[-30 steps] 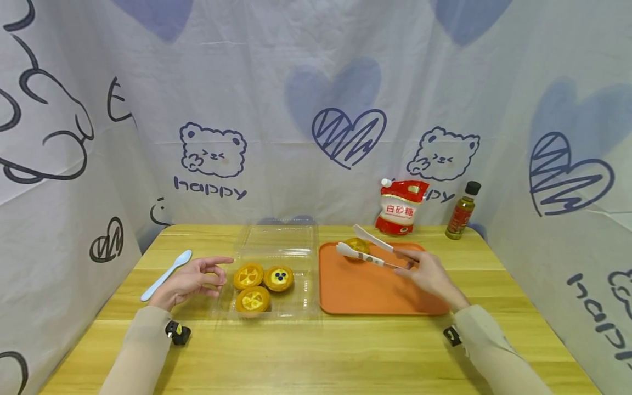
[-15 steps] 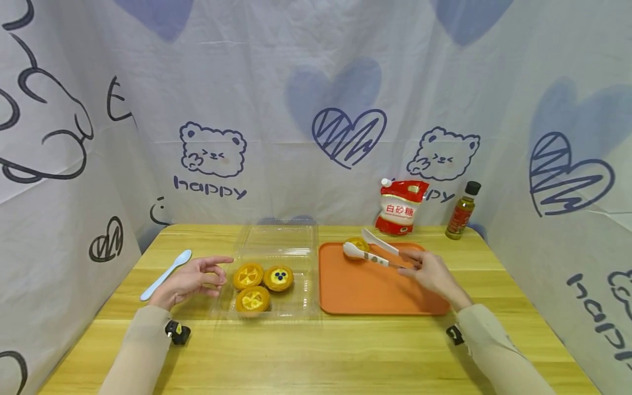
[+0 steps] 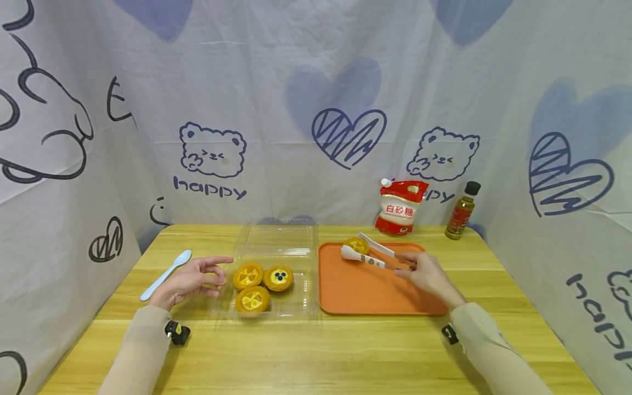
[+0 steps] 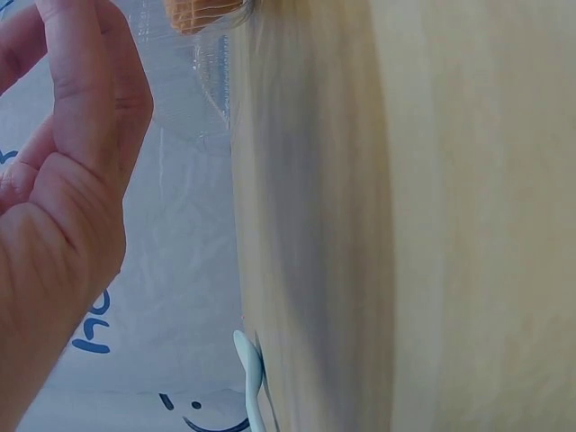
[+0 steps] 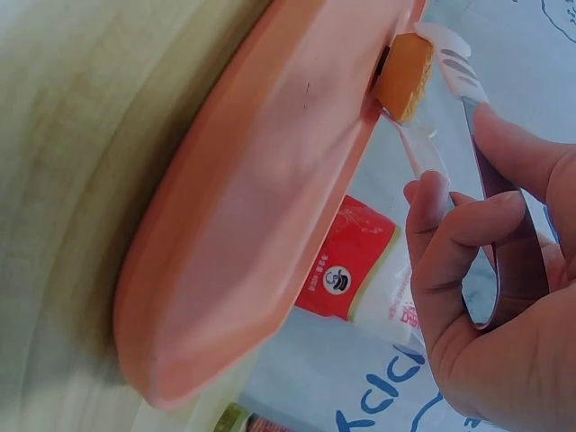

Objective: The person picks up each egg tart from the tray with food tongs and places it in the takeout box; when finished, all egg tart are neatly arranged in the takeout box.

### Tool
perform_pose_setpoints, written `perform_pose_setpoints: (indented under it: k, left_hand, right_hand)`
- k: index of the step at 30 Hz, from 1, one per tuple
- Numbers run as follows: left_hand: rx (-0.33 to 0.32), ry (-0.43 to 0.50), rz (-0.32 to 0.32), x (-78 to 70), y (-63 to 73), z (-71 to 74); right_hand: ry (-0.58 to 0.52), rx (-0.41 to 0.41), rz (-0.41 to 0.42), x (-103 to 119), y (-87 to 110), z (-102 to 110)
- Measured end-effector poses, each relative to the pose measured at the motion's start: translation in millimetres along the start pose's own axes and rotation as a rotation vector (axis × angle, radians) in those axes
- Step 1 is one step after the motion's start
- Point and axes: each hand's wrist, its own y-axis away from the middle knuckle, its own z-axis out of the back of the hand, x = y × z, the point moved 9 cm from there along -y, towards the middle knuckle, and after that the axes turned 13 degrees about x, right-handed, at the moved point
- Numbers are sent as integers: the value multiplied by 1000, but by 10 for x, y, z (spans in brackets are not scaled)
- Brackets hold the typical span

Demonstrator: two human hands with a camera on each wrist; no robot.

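Note:
My right hand (image 3: 428, 276) grips a pair of food tongs (image 3: 377, 262) with white tips and a bent metal strip. The tong tips straddle an egg tart (image 3: 356, 246) at the back left of the orange tray (image 3: 375, 291). In the right wrist view the tart (image 5: 404, 79) shows side-on between the two tips. My left hand (image 3: 190, 281) hovers with loosely bent fingers, holding nothing, beside the clear plastic box (image 3: 306, 299). Inside that box are two fruit-topped tarts (image 3: 248, 276) and one tart with dark berries (image 3: 278, 278).
A pale blue spoon (image 3: 166, 275) lies left of my left hand. Behind the tray stand a red and white sugar bag (image 3: 399, 208) and a bottle with a black cap (image 3: 462, 211). The box's lid (image 3: 278, 237) is tipped back towards the curtain (image 3: 276, 109).
The tongs first moved slightly right, then back left, and their tips have drawn closer together around the tart. My left hand has stayed where it was.

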Motion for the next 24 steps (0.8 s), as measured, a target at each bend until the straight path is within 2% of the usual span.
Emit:
perform_pose_setpoints:
  k: [24]
  left_hand:
    - [6,10,-4,19,-5,7]
  right_hand:
    - [43,-7,1,52,77,9]
